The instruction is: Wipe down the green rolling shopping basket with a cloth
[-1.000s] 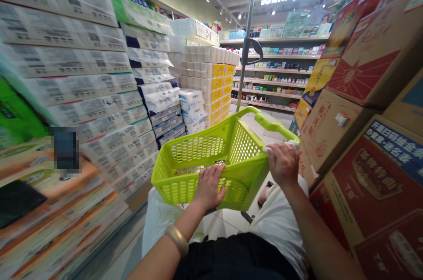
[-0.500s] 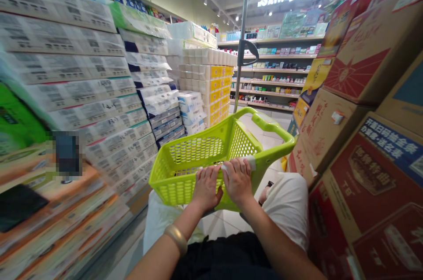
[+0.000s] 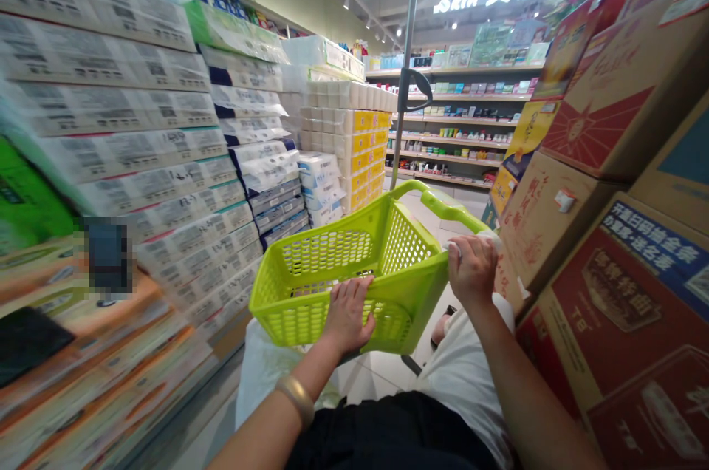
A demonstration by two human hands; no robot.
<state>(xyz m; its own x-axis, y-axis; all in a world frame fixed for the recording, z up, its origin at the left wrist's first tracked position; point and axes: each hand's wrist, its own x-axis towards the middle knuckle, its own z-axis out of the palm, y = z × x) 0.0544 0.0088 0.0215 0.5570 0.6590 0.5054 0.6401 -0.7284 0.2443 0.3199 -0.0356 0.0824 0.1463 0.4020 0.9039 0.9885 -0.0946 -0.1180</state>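
A lime-green plastic shopping cart [image 3: 326, 252] with perforated walls stands in front of me, its looped handle [image 3: 451, 210] on the far right side. My left hand [image 3: 348, 316] lies over the cart's near rim, fingers hooked over the edge and thumb on the outside. Further right, my right hand [image 3: 473, 267] is closed around the near end of the handle. A white wipe [image 3: 490, 237] is pressed under its fingers; only its edges show. The basket's inside holds nothing that I can make out.
Stacked white paper packs [image 3: 138, 108] rise on the left, with orange packs [image 3: 138, 337] below. Cardboard cartons [image 3: 554, 211] line the right side. A metal pole [image 3: 410, 19] stands beyond the cart, and stocked shelves [image 3: 459, 119] are behind it.
My right hand has slid the white wipe rightward along the rim, from beside my left hand to the handle's near end. The left hand stays on the rim.
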